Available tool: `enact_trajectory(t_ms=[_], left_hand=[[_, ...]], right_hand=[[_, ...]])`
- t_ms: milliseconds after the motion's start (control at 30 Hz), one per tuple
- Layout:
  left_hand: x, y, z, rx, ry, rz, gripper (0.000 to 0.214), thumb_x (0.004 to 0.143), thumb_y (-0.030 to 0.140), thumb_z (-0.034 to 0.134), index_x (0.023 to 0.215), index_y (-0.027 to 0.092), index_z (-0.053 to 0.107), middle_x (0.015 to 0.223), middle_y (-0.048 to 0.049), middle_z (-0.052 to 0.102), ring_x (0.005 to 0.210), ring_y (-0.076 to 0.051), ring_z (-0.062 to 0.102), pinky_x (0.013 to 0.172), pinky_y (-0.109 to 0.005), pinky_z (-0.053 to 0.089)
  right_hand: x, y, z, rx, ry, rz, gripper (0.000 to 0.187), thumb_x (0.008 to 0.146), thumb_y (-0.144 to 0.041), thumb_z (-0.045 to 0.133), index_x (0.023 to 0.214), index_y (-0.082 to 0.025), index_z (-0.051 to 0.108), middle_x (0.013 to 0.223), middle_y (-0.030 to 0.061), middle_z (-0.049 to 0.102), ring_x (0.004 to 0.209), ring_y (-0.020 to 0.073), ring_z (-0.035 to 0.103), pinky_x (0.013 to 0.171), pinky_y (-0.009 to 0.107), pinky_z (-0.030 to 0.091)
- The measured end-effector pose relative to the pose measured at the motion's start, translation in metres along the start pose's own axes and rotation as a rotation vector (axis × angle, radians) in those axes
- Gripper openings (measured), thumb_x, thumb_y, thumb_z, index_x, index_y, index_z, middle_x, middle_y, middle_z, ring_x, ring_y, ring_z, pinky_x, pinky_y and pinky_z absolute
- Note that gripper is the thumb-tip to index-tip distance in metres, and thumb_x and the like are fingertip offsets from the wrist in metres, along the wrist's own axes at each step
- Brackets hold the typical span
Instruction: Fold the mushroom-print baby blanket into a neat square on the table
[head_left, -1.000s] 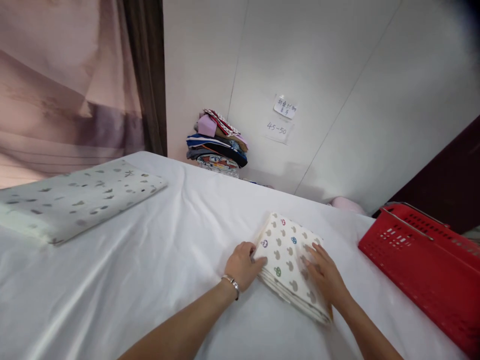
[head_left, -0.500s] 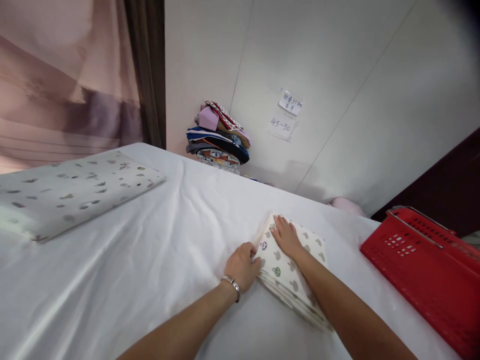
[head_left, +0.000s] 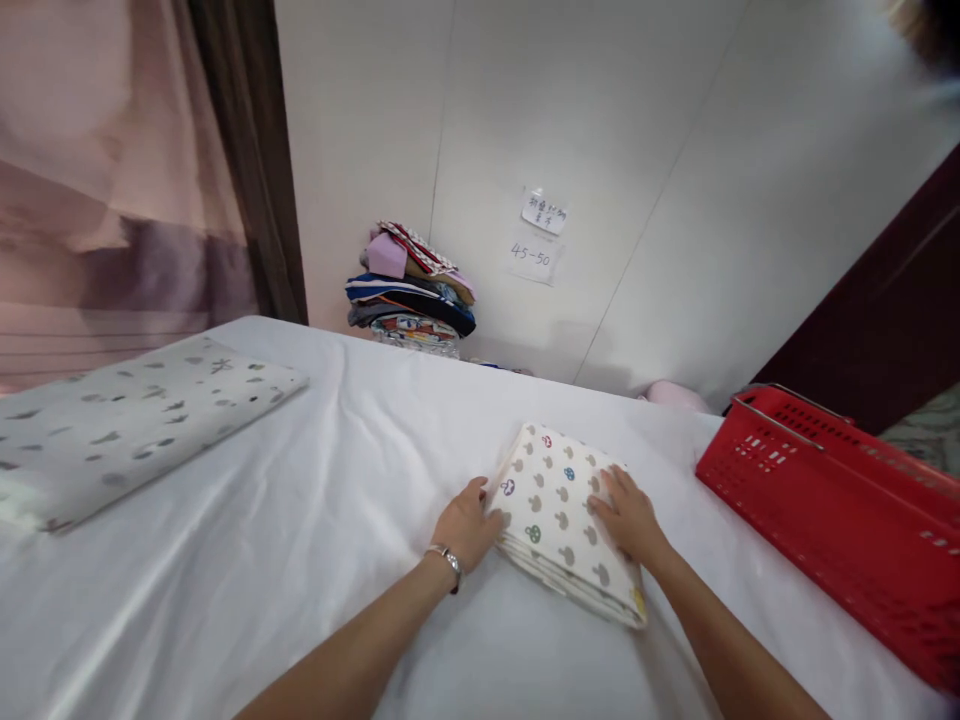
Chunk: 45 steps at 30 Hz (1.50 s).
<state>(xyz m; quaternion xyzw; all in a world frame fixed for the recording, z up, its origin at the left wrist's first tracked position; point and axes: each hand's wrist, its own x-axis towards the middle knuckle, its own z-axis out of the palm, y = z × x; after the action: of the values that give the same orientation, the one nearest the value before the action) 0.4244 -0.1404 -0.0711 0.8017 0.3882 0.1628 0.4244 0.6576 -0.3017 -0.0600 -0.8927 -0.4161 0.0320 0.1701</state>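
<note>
A folded cream cloth (head_left: 559,500) printed with small mushrooms lies on the white sheet (head_left: 315,560) in front of me. My left hand (head_left: 465,525), with a bracelet at the wrist, rests against the cloth's left edge with its fingers curled at the fold. My right hand (head_left: 628,515) lies flat on top of the cloth near its right side, fingers stretched out. Neither hand lifts the cloth.
A red plastic basket (head_left: 832,510) stands at the right of the table. A larger folded grey-patterned cloth (head_left: 135,420) lies at the left. A pile of coloured folded fabrics (head_left: 412,290) sits by the wall, with paper notes (head_left: 541,235) above, and a curtain (head_left: 120,180) at left.
My right hand slid from the cloth's far left corner back across its top to the right side. The left hand stayed at the left edge. The view shifted slightly.
</note>
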Motion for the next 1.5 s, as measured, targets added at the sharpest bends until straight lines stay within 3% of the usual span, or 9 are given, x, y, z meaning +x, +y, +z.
enact_trajectory(t_ms=[167, 467, 667, 833, 1000, 1133, 1233, 1333, 1500], left_hand=[[0.002, 0.004, -0.003, 0.011, -0.009, -0.011, 0.047, 0.073, 0.026, 0.05, 0.118, 0.017, 0.044, 0.109, -0.0067, 0.061, 0.094, -0.018, 0.059, 0.082, -0.027, 0.042], [0.016, 0.001, -0.02, 0.049, 0.009, -0.049, 0.048, 0.071, 0.017, 0.05, 0.118, 0.017, 0.043, 0.098, -0.005, 0.064, 0.078, -0.014, 0.061, 0.07, -0.024, 0.046], [0.009, -0.008, -0.031, 0.033, 0.007, -0.104, 0.032, 0.074, 0.025, 0.049, 0.105, 0.018, 0.052, 0.096, -0.0045, 0.065, 0.08, -0.015, 0.062, 0.07, -0.023, 0.048], [0.018, 0.01, -0.029, 0.121, 0.019, -0.186, 0.054, 0.073, 0.055, 0.05, 0.11, 0.015, 0.052, 0.101, -0.0105, 0.064, 0.089, -0.023, 0.062, 0.077, -0.032, 0.047], [0.02, 0.03, -0.019, 0.288, 0.0, -0.173, 0.056, 0.073, 0.055, 0.049, 0.111, 0.014, 0.05, 0.097, -0.0126, 0.065, 0.089, -0.025, 0.062, 0.079, -0.034, 0.045], [-0.006, 0.034, 0.008, 0.181, -0.062, -0.159, 0.045, 0.076, 0.047, 0.049, 0.108, 0.015, 0.048, 0.083, -0.0072, 0.067, 0.074, -0.019, 0.064, 0.066, -0.028, 0.048], [-0.028, 0.034, 0.03, 0.074, -0.124, -0.139, 0.04, 0.077, 0.044, 0.05, 0.106, 0.018, 0.045, 0.079, -0.0037, 0.067, 0.064, -0.016, 0.063, 0.055, -0.024, 0.046], [-0.037, 0.035, 0.039, 0.077, -0.086, -0.153, 0.04, 0.075, 0.045, 0.053, 0.104, 0.019, 0.045, 0.081, -0.0026, 0.067, 0.069, -0.015, 0.064, 0.059, -0.023, 0.046], [-0.045, 0.043, 0.039, 0.126, 0.033, -0.146, 0.034, 0.073, 0.046, 0.055, 0.093, 0.02, 0.047, 0.085, -0.0028, 0.064, 0.077, -0.016, 0.061, 0.068, -0.025, 0.043]], right_hand=[[-0.048, 0.025, 0.008, 0.636, 0.061, 0.302, 0.071, 0.077, -0.049, 0.048, 0.138, -0.019, 0.027, 0.135, 0.0087, 0.041, 0.12, 0.0245, 0.042, 0.094, 0.039, 0.041], [-0.039, -0.026, 0.013, 1.216, 0.069, 0.241, 0.082, 0.071, -0.029, 0.057, 0.141, -0.024, 0.015, 0.136, 0.0019, 0.04, 0.114, 0.0217, 0.049, 0.091, 0.036, 0.046], [-0.047, -0.022, 0.011, 1.302, 0.013, 0.286, 0.082, 0.074, -0.028, 0.057, 0.142, -0.026, 0.012, 0.136, 0.0022, 0.04, 0.117, 0.02, 0.046, 0.093, 0.035, 0.044], [-0.059, -0.006, 0.007, 1.483, -0.07, 0.398, 0.087, 0.077, -0.038, 0.057, 0.142, -0.021, 0.003, 0.127, 0.0101, 0.05, 0.104, 0.02, 0.056, 0.086, 0.034, 0.048], [-0.057, -0.005, 0.003, 1.569, -0.202, 0.293, 0.08, 0.071, -0.038, 0.065, 0.137, -0.02, 0.024, 0.105, 0.0085, 0.064, 0.086, 0.022, 0.064, 0.075, 0.037, 0.051], [-0.045, 0.027, -0.007, 1.391, -0.022, 0.356, 0.087, 0.064, -0.037, 0.07, 0.137, -0.015, 0.027, 0.082, 0.0043, 0.068, 0.072, 0.0208, 0.064, 0.068, 0.033, 0.051], [-0.04, 0.057, -0.015, 1.121, -0.065, 0.321, 0.065, 0.065, -0.039, 0.066, 0.122, -0.014, 0.049, 0.078, 0.0039, 0.067, 0.071, 0.0202, 0.062, 0.065, 0.03, 0.048], [-0.041, 0.069, -0.021, 0.768, -0.088, 0.19, 0.037, 0.073, -0.043, 0.054, 0.097, -0.016, 0.063, 0.078, 0.0046, 0.066, 0.073, 0.0206, 0.06, 0.064, 0.029, 0.045], [-0.044, 0.068, -0.024, 0.254, 0.016, 0.145, 0.038, 0.074, -0.048, 0.048, 0.091, -0.018, 0.064, 0.079, 0.0057, 0.063, 0.075, 0.021, 0.058, 0.065, 0.029, 0.042]])
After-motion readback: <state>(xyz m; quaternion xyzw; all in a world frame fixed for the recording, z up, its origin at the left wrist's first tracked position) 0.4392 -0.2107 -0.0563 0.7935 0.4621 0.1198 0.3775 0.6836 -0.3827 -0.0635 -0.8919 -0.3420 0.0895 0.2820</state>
